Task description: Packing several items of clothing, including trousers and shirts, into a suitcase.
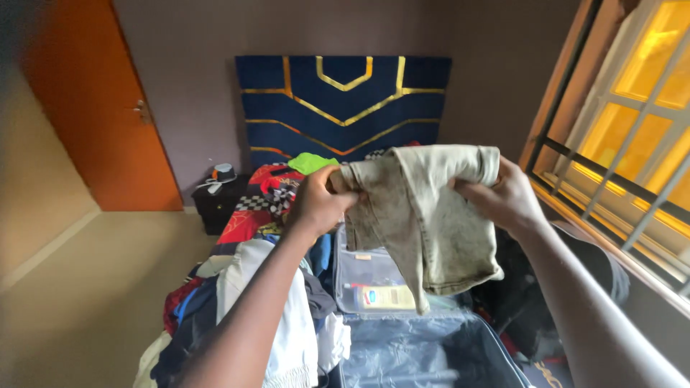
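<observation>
— Hands first: where are they?
— Left hand (316, 203) and right hand (503, 197) each clench a top edge of pale grey jeans (424, 215), raised above an open suitcase (424, 345)

— Room around?
— Clothes pile (251, 302) left; barred window (632, 144) close right; bare floor (79, 287) far left

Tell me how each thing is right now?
Jeans: folded over, held up by both hands.
Left hand: gripping jeans.
Right hand: gripping jeans.
Suitcase: open.
Door: shut.
Clothes pile: heaped, unfolded.
</observation>
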